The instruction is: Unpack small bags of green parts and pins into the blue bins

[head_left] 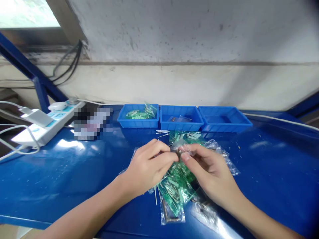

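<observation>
**A two-handed pinch**

Your left hand (147,164) and right hand (211,171) clamp a clear bag (179,143) between thumbs and fingertips, apparently steadying it from both sides; blur hides its contents. It hangs over green packets (174,191) around the middle of the worktop (62,176). Three blue bins (181,126) line the back edge, presumably to stay within reach.

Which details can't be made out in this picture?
Head view: what the clear bag holds, partly hidden by left hand and right hand.
Head view: object beside the power strip, masked by pixelation.
Head view: details inside lower-right bag, blurred by glare.
Head view: window, cut by picture edges.
</observation>
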A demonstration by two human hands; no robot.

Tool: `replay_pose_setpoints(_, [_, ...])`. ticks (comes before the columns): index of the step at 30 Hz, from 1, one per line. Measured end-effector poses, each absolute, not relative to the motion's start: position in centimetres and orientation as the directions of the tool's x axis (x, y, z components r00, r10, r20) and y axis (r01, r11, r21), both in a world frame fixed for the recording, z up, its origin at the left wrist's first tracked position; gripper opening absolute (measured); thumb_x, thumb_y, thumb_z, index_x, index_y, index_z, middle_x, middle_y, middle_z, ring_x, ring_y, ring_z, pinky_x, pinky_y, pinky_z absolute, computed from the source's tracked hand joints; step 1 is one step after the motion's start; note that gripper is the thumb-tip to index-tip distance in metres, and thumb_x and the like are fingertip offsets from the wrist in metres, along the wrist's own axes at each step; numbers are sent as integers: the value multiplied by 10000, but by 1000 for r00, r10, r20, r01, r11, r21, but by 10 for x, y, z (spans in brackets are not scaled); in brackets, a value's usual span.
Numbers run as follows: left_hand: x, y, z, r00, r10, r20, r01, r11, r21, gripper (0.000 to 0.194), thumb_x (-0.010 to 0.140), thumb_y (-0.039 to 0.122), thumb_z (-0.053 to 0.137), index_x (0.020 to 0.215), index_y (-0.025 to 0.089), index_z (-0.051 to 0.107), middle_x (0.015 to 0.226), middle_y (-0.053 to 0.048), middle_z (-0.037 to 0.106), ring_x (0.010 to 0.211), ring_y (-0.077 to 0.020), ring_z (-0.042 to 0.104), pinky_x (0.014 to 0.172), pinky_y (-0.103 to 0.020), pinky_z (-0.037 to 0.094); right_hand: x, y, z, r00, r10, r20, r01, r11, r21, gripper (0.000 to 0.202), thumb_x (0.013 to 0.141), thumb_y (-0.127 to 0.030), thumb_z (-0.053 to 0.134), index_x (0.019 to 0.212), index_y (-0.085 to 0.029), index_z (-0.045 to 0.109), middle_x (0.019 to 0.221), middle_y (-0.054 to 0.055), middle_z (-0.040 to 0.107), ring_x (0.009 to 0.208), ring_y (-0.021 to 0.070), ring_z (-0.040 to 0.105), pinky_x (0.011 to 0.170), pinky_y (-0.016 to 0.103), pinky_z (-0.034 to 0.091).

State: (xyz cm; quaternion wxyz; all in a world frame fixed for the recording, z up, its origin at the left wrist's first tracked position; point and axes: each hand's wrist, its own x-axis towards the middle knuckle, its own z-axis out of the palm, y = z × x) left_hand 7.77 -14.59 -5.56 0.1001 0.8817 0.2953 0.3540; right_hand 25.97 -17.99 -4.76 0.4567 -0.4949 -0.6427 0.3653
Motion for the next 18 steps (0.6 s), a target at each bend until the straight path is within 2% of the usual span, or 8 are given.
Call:
replay_pose_setpoints(3, [76, -143, -52, 628, 575, 525, 467, -818, 337, 161, 852, 144, 541, 930, 207, 668, 871, -60, 634, 808, -163, 565, 715, -275, 458, 258, -179, -53, -27, 949, 314, 390, 300, -871, 82, 833, -232, 565, 866, -203, 635, 742, 4, 666, 616, 124, 604, 531, 246, 486])
replay_pose_setpoints(6, [66, -132, -41, 554, 632, 541, 529, -770, 357, 125, 859, 194, 549, 900, 186, 666, 846, -42, 662, 784, -149, 597, 733, -266, 472, 265, -176, -52, 69, 823, 564, 478, 469, -743, 109, 799, -143, 592, 878, -210, 624, 745, -7, 650, 611, 119, 595, 550, 256, 485])
replay_pose_setpoints(9, [45, -118, -30, 400, 745, 534, 654, -640, 403, 141, 867, 221, 528, 908, 177, 655, 793, -19, 653, 714, -131, 587, 670, -246, 462, 279, -166, -34, 154, 503, 850, 578, 652, -491, 303, 733, -57, 626, 986, -222, 603, 798, -3, 643, 652, 135, 610, 567, 274, 488])
replay_pose_setpoints(11, [27, -108, -29, 418, 813, 407, 707, -572, 417, 194, 865, 278, 527, 983, 184, 648, 836, -28, 640, 723, -140, 580, 659, -253, 459, 289, -154, -18, 85, 205, 975, 701, 683, -205, 406, 696, -40, 645, 1052, -227, 595, 811, 4, 641, 674, 146, 608, 557, 275, 466])
replay_pose_setpoints(12, [19, -104, -30, 480, 825, 298, 715, -565, 412, 239, 852, 318, 543, 1035, 196, 638, 887, -35, 633, 755, -151, 584, 678, -264, 463, 292, -148, -13, 48, 123, 991, 754, 646, -117, 390, 701, -42, 641, 1039, -233, 605, 802, 5, 635, 664, 145, 595, 561, 279, 456])
replay_pose_setpoints(13, [12, -100, -32, 554, 813, 179, 710, -574, 408, 300, 828, 361, 573, 1085, 214, 622, 963, -44, 619, 808, -166, 587, 713, -279, 467, 295, -141, -9, 17, 115, 993, 807, 585, -82, 320, 725, -64, 627, 999, -230, 621, 791, 14, 635, 692, 157, 590, 603, 297, 460])
replay_pose_setpoints(15, [1, -95, -38, 653, 757, -33, 695, -581, 423, 416, 778, 413, 625, 1159, 250, 583, 1096, -55, 565, 957, -204, 565, 826, -321, 452, 298, -128, -12, -80, 343, 936, 893, 443, -86, 228, 790, -151, 590, 1007, -210, 626, 898, 63, 642, 852, 214, 590, 759, 378, 457])
replay_pose_setpoints(18, [0, -92, -47, 640, 758, -125, 714, -528, 460, 334, 797, 385, 602, 1092, 229, 589, 1097, -56, 530, 1023, -218, 525, 889, -348, 417, 301, -119, -32, -139, 594, 792, 930, 353, -101, 331, 803, -280, 583, 1112, -164, 591, 1007, 114, 614, 967, 275, 549, 832, 441, 431])
